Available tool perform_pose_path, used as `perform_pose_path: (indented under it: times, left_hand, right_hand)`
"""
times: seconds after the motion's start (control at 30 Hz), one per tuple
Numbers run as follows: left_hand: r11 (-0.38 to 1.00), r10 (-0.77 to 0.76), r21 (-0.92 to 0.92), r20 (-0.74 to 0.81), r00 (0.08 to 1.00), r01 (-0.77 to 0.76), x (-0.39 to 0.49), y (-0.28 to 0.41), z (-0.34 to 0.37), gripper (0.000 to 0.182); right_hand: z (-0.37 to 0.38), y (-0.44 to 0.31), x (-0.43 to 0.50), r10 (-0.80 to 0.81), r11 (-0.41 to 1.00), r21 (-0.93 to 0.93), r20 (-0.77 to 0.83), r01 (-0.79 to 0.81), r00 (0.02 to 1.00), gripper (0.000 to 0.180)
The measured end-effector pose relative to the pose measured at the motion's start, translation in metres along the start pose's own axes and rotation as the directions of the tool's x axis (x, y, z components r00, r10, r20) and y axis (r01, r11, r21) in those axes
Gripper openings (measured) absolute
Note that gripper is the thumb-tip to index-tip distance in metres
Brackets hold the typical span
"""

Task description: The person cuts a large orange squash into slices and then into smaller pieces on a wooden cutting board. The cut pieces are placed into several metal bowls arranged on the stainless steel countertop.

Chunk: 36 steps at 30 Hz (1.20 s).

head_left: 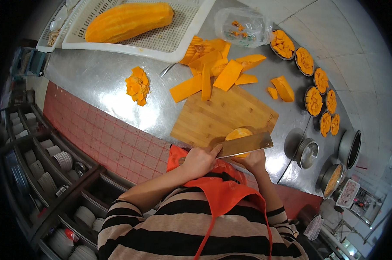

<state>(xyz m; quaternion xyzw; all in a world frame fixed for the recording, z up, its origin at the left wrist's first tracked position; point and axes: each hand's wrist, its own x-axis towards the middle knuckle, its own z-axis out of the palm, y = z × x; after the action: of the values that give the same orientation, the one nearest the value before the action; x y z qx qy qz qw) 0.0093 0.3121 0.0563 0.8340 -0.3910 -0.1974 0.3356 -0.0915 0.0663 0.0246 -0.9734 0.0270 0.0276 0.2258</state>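
My left hand (200, 161) grips the handle of a cleaver (244, 145), its broad blade pointing right across a round-edged orange squash piece (238, 133). Below the blade, my right hand (252, 160) holds that piece at the near edge of a bamboo cutting board (226, 112); its fingers are partly hidden. Flat squash slabs (228, 74) lie heaped at the board's far side. To the board's right sit a thick squash chunk (283, 88) and a small bit (272, 93). Squash scraps (138, 86) form a small pile on the steel table (101, 68).
A peeled whole squash (129, 22) rests in a white perforated basket (118, 48). Beside it lies a clear plastic bag (244, 27) with scraps. Several metal bowls of cut squash (314, 101) stand at right, near empty bowls (307, 153) and a deep pot (349, 149). Dish racks (53, 182) are lower left.
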Motion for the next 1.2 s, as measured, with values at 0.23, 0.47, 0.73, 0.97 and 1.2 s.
perform_pose_path:
  times: [0.23, 0.47, 0.73, 0.97, 1.2]
  left_hand:
    - [0.998, -0.055, -0.018, 0.036, 0.998, 0.055, -0.001, 0.004, -0.010, 0.053]
    - [0.998, -0.055, 0.037, 0.094, 0.994, 0.052, 0.000, 0.006, -0.014, 0.048]
    - [0.995, -0.091, 0.061, 0.133, 0.987, 0.084, 0.012, 0.010, -0.002, 0.048]
    - [0.981, -0.101, 0.174, 0.114, 0.988, 0.080, 0.016, 0.017, 0.014, 0.050]
    - [0.979, -0.129, 0.175, 0.111, 0.985, 0.108, 0.032, 0.024, 0.026, 0.053]
  right_hand:
    - [-0.012, -0.014, 0.017, -0.120, 0.993, -0.005, -0.131, 0.121, 0.984, 0.052]
    - [-0.019, -0.017, 0.027, -0.092, 0.983, 0.141, -0.150, 0.114, 0.984, 0.041]
    - [-0.024, -0.018, 0.032, 0.117, 0.936, 0.339, -0.029, -0.100, 0.993, 0.047]
    - [-0.015, -0.007, 0.017, 0.302, 0.856, 0.408, 0.103, -0.318, 0.948, 0.065]
    - [-0.017, -0.011, 0.023, 0.224, 0.949, 0.208, 0.086, -0.237, 0.971, 0.067]
